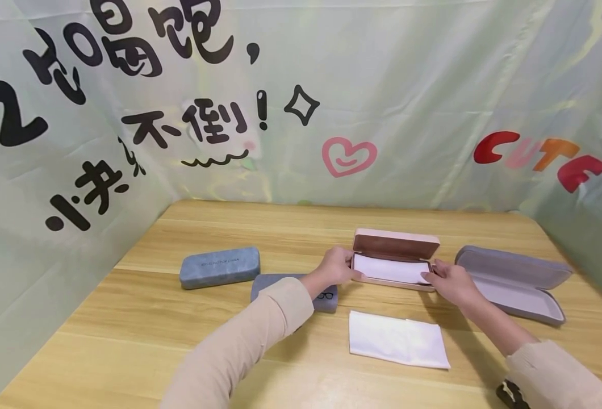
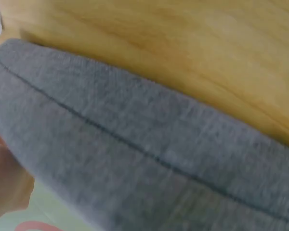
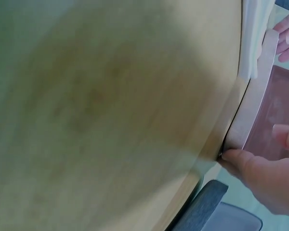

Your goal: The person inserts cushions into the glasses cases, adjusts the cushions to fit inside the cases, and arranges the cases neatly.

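An open pink glasses case (image 1: 395, 283) with a brown lining stands on the table, its lid raised at the back. A folded white cloth (image 1: 393, 269) lies inside its base. My left hand (image 1: 334, 267) holds the case's left end, thumb at the front corner. At the opposite end my right hand (image 1: 453, 280) grips the rim, its thumb (image 3: 285, 137) reaching over the inside. Only part of the left hand (image 2: 7, 180) shows in the left wrist view, behind a grey-blue glasses case.
Nearest me lies another white cloth (image 1: 398, 339). A light blue case (image 1: 220, 268) and a grey-blue case (image 1: 326, 288), partly behind the left arm, lie to the left. An open grey case (image 1: 515, 295) stands right. Printed curtains surround the table (image 1: 127, 341).
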The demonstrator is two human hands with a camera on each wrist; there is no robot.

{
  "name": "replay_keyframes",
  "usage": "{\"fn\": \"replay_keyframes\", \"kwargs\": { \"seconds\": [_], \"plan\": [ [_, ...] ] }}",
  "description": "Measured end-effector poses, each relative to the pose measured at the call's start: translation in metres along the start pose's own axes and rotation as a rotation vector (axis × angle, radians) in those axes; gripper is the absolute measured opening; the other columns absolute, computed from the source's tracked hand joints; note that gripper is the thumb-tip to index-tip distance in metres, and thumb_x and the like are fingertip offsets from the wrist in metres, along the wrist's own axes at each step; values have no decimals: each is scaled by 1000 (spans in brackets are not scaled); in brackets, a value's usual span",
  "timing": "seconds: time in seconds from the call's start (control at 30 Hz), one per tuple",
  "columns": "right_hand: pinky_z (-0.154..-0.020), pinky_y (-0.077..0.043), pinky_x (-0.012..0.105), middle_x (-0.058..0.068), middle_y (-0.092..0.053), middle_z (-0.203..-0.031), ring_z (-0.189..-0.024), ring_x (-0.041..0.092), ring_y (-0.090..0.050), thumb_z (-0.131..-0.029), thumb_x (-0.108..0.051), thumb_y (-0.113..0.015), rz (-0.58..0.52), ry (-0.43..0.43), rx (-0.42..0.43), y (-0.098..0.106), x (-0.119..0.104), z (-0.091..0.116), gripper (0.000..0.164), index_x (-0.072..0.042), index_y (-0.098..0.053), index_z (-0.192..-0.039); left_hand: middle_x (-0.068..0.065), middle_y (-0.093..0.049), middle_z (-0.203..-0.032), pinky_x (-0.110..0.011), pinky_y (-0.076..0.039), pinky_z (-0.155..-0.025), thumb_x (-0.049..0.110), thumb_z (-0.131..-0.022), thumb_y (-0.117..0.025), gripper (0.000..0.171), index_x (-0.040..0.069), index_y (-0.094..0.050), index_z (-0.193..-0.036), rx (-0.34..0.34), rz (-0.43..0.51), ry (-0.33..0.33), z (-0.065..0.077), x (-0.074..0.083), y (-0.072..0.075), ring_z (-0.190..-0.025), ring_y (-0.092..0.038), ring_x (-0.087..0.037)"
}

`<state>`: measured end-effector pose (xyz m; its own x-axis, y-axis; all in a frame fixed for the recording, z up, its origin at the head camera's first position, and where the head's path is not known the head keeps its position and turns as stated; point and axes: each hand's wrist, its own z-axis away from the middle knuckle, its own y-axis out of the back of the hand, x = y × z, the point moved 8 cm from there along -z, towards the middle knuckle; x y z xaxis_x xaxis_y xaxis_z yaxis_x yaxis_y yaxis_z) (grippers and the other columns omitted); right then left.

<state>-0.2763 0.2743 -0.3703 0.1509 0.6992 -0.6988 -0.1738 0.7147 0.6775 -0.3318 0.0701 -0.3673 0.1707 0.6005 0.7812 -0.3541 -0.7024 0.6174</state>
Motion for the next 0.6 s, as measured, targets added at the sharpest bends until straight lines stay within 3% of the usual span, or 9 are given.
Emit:
{"fn": "replay_keyframes", "kwargs": {
  "seconds": [0.03,0.17,0.27,0.3,0.4,0.47,0.6],
  "plan": [
    [-106,-23,57,36,-14,-142,-131,52,-17,-98,-32,-42,-3,13,-9,0,0,0,73,15,-5,-140,-5,-71,-92,-14,-42,-61,8,-76,-75,36,2,-66,-110,1,-11,-9,0,0,1,-65,-49,-4],
    [-106,-24,56,39,-12,-142,-132,52,-16,-97,-37,-45,-53,45,-34,2,1,-1,84,17,3,-138,-3,-60,-75,-18,-37,-59,12,-73,-78,46,5,-63,-116,-13,-102,-51,-1,3,5,-63,-42,-8],
    [-106,-24,57,40,-14,-142,-132,52,-17,-96,-42,-45,-60,53,-23,6,3,-3,89,17,6,-139,-8,-60,-87,-19,-45,-68,16,-71,-80,63,3,-55,-126,-35,-164,-57,-3,0,6,-75,-53,-13],
    [-106,-24,58,39,-15,-143,-132,52,-17,-95,-45,-44,-48,51,-20,7,4,-4,90,16,6,-139,-10,-63,-99,-21,-48,-77,18,-70,-81,67,1,-52,-128,-42,-181,-53,-3,-2,7,-87,-58,-16],
    [-105,-23,60,37,-19,-143,-132,52,-16,-95,-51,-41,-14,44,-8,10,5,-7,92,13,7,-141,-15,-56,-127,-28,-45,-96,26,-69,-82,79,-1,-45,-134,-74,-217,-21,-5,-8,7,-116,-54,-23],
    [-103,-25,61,36,-23,-142,-132,52,-19,-94,-54,-38,3,47,6,13,4,-8,92,11,6,-142,-15,-55,-128,-28,-44,-97,29,-70,-81,81,-2,-44,-134,-99,-246,-12,-7,-10,7,-118,-52,-24],
    [-104,-23,62,37,-17,-144,-132,52,-17,-94,-57,-33,-14,56,30,16,1,-13,91,7,7,-143,-13,-56,-126,-28,-43,-98,31,-70,-81,81,1,-44,-135,-132,-285,-27,-10,-10,8,-117,-52,-22]
  ]
}}
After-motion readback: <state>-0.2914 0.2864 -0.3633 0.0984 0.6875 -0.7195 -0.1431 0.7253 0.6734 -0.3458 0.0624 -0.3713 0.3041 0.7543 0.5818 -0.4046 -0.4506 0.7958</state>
